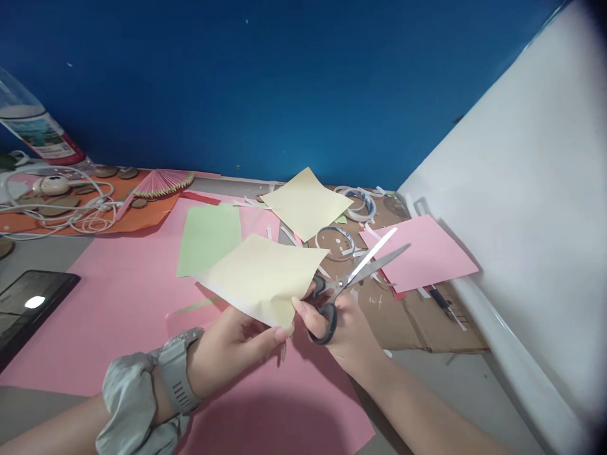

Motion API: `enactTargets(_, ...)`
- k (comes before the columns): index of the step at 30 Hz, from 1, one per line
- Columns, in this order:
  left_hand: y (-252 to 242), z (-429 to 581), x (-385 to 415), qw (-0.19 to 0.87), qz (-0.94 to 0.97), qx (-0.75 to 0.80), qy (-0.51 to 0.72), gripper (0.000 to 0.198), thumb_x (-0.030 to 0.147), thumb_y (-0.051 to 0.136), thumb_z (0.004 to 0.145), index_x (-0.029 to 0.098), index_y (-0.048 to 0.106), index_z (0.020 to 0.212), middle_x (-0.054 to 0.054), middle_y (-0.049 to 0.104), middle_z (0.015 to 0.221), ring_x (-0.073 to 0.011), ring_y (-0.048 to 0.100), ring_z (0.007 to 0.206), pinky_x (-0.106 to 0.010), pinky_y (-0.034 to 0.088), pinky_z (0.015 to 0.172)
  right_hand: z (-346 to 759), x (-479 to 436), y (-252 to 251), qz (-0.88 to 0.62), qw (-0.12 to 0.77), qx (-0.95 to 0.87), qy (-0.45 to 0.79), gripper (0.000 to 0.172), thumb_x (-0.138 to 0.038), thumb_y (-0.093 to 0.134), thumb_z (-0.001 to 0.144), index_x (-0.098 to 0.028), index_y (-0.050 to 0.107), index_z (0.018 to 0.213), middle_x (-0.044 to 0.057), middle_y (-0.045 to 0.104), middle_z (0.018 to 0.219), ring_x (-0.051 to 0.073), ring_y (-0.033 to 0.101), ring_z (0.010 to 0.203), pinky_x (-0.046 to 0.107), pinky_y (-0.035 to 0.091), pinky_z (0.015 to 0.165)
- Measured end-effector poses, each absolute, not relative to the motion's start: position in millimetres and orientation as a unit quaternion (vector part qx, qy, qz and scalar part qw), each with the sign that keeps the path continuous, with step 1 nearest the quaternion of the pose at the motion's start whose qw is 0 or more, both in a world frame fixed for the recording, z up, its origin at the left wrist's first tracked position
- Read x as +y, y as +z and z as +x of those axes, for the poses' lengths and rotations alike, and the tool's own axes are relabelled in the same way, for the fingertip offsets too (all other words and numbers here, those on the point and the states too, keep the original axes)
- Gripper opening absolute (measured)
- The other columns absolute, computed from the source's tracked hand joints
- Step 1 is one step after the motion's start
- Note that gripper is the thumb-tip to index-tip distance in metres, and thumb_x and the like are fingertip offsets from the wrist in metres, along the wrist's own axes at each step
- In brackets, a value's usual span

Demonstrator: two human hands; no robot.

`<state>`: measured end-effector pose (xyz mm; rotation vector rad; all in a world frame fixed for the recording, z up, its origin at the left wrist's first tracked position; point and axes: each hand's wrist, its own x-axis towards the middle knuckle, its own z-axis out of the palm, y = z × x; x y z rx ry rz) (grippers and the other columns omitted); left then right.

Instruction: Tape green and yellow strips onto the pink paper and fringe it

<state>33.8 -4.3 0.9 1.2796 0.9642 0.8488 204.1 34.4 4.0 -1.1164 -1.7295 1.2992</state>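
Paper (260, 275), yellowish and softly bowed, is pinched by left fingers (266, 343); right fingers (308, 313) clasp pointed metal scissors (340, 284).

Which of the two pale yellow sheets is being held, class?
The nearer yellow sheet, its near corner pinched by the left hand, with the scissors beside it. The farther yellow sheet lies near the blue wall, touched by no hand.

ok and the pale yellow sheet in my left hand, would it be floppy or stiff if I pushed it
The pale yellow sheet would probably bend easily, since it buckles near its gripped corner. It may not be wholly limp: its far part spreads past the left hand without drooping much. It's likely light, as it looks paper-thin.
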Motion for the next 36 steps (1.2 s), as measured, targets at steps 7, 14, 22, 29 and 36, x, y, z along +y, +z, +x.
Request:
enactTargets(7, 1.1, 36.3, -4.5, 0.630, 0.561, 0.422, 0.333, 0.031, 0.035, 0.047, 0.089, 0.013, 0.057, 0.071, -0.002, 0.058, 0.063, -0.0093, 0.054, 0.053, -0.023, 0.048, 0.054, 207.4, 31.6, 5.3, -0.427, 0.340, -0.669, 0.504, 0.014, -0.031, 0.056, 0.083, -0.021, 0.057, 0.073, -0.001, 0.061, 0.070, 0.014, 0.057, 0.064, 0.024, 0.047, 0.061)
enactTargets(14, -2.6, 32.0, -4.0, 0.605, 0.581, 0.458, 0.294, 0.037, 0.041, 0.043, 0.090, 0.013, 0.057, 0.071, -0.004, 0.061, 0.059, -0.0102, 0.053, 0.049, -0.023, 0.043, 0.049, 207.0, 30.6, 7.0, -0.490, 0.350, -0.649, 0.465, 0.024, -0.030, 0.058, 0.082, -0.022, 0.050, 0.061, -0.005, 0.048, 0.049, 0.011, 0.047, 0.046, 0.024, 0.041, 0.050)
enactTargets(22, 0.3, 32.6, -3.1, 0.551, 0.565, 0.486, 0.375, 0.033, 0.038, 0.038, 0.093, 0.015, 0.052, 0.074, 0.001, 0.054, 0.057, -0.0108, 0.053, 0.053, -0.024, 0.045, 0.054, 210.5, 28.1, 4.7, -0.531, 0.413, -0.637, 0.375, 0.028, -0.036, 0.059, 0.082, -0.021, 0.049, 0.062, -0.002, 0.050, 0.059, 0.013, 0.047, 0.056, 0.026, 0.042, 0.056)
enactTargets(29, 1.0, 30.4, -4.3, 0.516, 0.585, 0.493, 0.385, 0.033, 0.034, 0.035, 0.095, 0.016, 0.052, 0.073, 0.000, 0.055, 0.061, -0.0103, 0.052, 0.057, -0.024, 0.043, 0.058, 213.0, 25.5, 1.2, -0.543, 0.401, -0.621, 0.398, 0.028, -0.037, 0.062, 0.081, -0.021, 0.054, 0.059, -0.002, 0.054, 0.057, 0.014, 0.052, 0.052, 0.027, 0.043, 0.051)
enactTargets(36, 0.0, 27.5, -4.8, 0.471, 0.598, 0.512, 0.398, 0.030, 0.033, 0.037, 0.094, 0.017, 0.050, 0.072, 0.002, 0.053, 0.061, -0.0085, 0.049, 0.055, -0.022, 0.041, 0.056, 209.1, 30.8, 7.4, -0.513, 0.363, -0.635, 0.449, 0.030, -0.036, 0.056, 0.084, -0.021, 0.052, 0.058, -0.002, 0.051, 0.052, 0.013, 0.049, 0.048, 0.027, 0.042, 0.050)
